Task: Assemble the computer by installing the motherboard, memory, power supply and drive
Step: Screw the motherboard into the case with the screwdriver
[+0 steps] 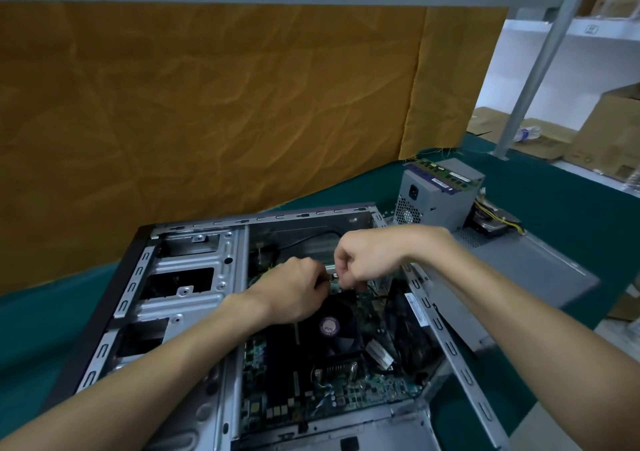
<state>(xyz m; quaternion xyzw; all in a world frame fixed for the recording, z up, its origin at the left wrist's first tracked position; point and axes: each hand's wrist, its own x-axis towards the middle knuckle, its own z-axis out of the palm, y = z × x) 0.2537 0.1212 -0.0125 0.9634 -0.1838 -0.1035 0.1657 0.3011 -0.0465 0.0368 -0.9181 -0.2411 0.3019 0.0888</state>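
Two hands — left hand point(294, 291), right hand point(363, 260) — each grip pinching something small over one motherboard point(311, 381).

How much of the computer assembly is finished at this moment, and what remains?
Done: the motherboard lies inside the open case, its cooler fan in place. In hand: the left hand and right hand meet over the board's far part, pinching something small that I cannot identify. Left: the power supply still stands outside on the table, memory sticks lying on top; a drive seems to lie behind it.
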